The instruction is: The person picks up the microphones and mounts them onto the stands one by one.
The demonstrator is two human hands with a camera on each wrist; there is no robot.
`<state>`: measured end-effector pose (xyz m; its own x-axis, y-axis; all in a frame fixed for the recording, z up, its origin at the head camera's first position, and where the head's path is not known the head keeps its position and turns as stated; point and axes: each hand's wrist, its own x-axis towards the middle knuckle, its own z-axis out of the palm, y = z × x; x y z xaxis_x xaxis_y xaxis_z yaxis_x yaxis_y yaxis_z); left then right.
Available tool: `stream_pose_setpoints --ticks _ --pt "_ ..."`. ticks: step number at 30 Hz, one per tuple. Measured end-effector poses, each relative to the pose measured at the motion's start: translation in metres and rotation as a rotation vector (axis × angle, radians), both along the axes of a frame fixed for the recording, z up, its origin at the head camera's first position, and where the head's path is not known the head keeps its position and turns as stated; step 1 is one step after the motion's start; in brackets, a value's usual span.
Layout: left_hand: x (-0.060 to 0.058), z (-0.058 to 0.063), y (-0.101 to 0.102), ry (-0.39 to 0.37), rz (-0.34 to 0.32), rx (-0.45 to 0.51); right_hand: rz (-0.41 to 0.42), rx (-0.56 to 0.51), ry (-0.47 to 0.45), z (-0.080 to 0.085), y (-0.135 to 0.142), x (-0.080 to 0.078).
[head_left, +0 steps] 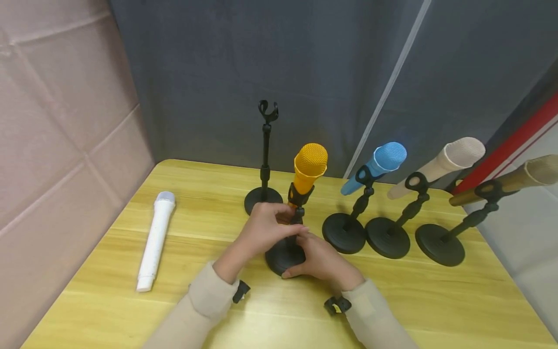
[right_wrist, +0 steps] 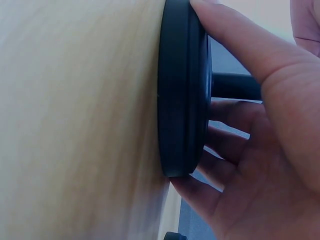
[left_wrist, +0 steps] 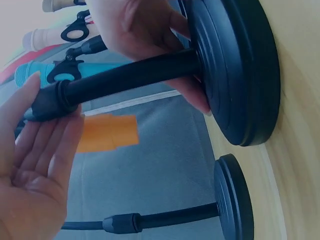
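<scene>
In the head view a yellow-orange microphone [head_left: 310, 165] sits in the clip of a black desk stand [head_left: 279, 260], its head tilted up. My left hand [head_left: 265, 228] holds the collar at the top of the stand's pole, thumb on one side and fingers on the other, as the left wrist view shows of the pole [left_wrist: 130, 77]. Around the round base [right_wrist: 182, 100] curl the thumb and fingers of my right hand [right_wrist: 280, 135], gripping its rim. The base stands low at the wooden tabletop [right_wrist: 85, 120]. The hands partly hide the pole in the head view.
Behind my left hand stands a black stand [head_left: 265, 155] with a bare clip. A white microphone [head_left: 156, 242] lies at the left. To the right, three stands carry a blue microphone [head_left: 377, 165], a pale pink microphone [head_left: 440, 165] and a bronze microphone [head_left: 507, 179]. A grey curtain [head_left: 244, 58] hangs behind.
</scene>
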<state>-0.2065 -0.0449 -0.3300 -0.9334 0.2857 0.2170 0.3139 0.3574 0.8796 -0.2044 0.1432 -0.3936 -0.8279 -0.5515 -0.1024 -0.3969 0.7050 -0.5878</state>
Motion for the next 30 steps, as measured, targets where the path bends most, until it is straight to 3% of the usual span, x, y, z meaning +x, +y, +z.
stream_pose_setpoints --ticks 13,21,24,30 --pt "-0.012 -0.01 -0.008 -0.094 -0.22 0.105 0.012 0.015 0.011 0.002 0.001 0.001" --pt "-0.014 -0.014 -0.009 -0.146 -0.249 0.151 0.034 0.016 0.026 0.002 0.002 0.001" --pt "-0.013 -0.014 -0.008 -0.117 -0.238 0.09 0.035 0.012 0.028 0.002 0.002 0.001" --pt "-0.008 -0.006 -0.01 -0.025 -0.193 -0.179 0.04 0.009 0.035 0.004 0.0 0.001"
